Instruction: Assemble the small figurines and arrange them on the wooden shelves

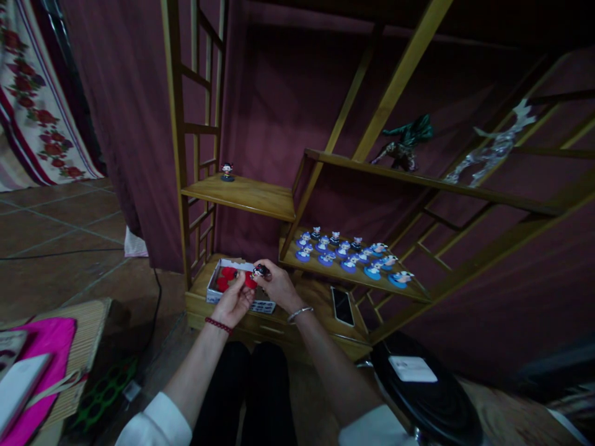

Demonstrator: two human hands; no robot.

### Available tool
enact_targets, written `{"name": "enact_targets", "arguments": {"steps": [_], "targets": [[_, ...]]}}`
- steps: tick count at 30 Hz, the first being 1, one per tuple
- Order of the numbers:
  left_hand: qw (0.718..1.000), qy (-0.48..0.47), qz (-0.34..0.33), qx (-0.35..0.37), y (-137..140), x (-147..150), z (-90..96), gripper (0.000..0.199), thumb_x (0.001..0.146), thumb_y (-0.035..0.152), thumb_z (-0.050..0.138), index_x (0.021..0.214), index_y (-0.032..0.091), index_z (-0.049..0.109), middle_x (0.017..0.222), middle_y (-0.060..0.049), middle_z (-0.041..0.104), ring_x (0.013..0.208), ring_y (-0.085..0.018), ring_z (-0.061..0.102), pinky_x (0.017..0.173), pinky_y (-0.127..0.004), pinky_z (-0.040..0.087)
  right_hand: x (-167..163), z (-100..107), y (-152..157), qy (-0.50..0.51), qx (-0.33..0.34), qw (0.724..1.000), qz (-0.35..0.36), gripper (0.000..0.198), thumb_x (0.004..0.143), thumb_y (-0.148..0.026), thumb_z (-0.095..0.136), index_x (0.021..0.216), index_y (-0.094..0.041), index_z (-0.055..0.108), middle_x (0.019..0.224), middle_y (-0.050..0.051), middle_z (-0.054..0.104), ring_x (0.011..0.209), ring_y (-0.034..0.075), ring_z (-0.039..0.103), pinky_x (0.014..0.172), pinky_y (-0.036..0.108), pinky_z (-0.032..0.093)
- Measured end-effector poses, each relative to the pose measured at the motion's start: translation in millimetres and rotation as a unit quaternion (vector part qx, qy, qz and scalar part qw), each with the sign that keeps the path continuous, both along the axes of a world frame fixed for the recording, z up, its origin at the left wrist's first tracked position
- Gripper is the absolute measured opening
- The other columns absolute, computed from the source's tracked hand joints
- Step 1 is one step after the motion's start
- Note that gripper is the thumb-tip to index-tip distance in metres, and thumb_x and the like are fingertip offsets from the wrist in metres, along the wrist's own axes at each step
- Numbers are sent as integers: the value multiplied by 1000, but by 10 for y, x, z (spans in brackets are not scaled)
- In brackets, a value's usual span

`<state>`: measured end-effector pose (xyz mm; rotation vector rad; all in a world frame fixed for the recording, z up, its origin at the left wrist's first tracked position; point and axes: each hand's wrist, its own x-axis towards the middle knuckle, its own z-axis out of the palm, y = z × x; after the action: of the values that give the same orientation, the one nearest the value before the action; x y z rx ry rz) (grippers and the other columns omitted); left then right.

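Note:
A small dark-haired figurine (259, 272) is pinched in the fingertips of my right hand (280, 288). My left hand (236, 302) is closed just beside it, thumb up, on a small red piece (250, 280) that touches or nearly touches the figurine; its exact kind is unclear. Both hands are over an open white cardboard box (212, 290) on the low cabinet. More red pieces (225, 279) show in the box, partly hidden by my left hand. One similar figurine (227, 171) stands on the upper left shelf (251, 197).
Several small figurines on purple or blue bases (343, 249) line the lower right shelf (297, 263). A phone (343, 305) lies on the cabinet. A dark green statue (404, 142) and a clear sculpture (495, 145) stand higher up. A black round-topped object (418, 396) is at right.

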<state>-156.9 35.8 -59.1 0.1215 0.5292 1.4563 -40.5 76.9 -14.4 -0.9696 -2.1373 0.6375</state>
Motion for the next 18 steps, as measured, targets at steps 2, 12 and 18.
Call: {"name": "enact_targets", "arguments": {"steps": [2, 12, 18], "targets": [[1000, 3, -6, 3, -8, -5, 6, 15, 77, 26, 55, 75, 11, 56, 58, -1, 56, 47, -6, 50, 42, -15, 42, 12, 42, -5, -17, 12, 1000, 12, 23, 71, -20, 51, 93, -21, 53, 80, -2, 58, 68, 11, 52, 64, 21, 41], [1000, -12, 2, -12, -41, 14, 63, 11, 78, 22, 54, 75, 11, 55, 58, -1, 55, 45, -5, 49, 42, -15, 42, 31, 234, -25, -80, 44, 994, 63, 18, 69, -17, 51, 86, -20, 55, 75, -3, 58, 64, 10, 51, 60, 19, 38], [1000, -16, 0, -8, -59, 26, 72, 12, 79, 23, 53, 74, 12, 54, 57, -1, 55, 44, -5, 48, 38, -14, 39, 38, 325, -45, -108, 46, 989, 90, 16, 69, -15, 50, 84, -19, 55, 72, -3, 57, 63, 9, 50, 60, 19, 37]]}}
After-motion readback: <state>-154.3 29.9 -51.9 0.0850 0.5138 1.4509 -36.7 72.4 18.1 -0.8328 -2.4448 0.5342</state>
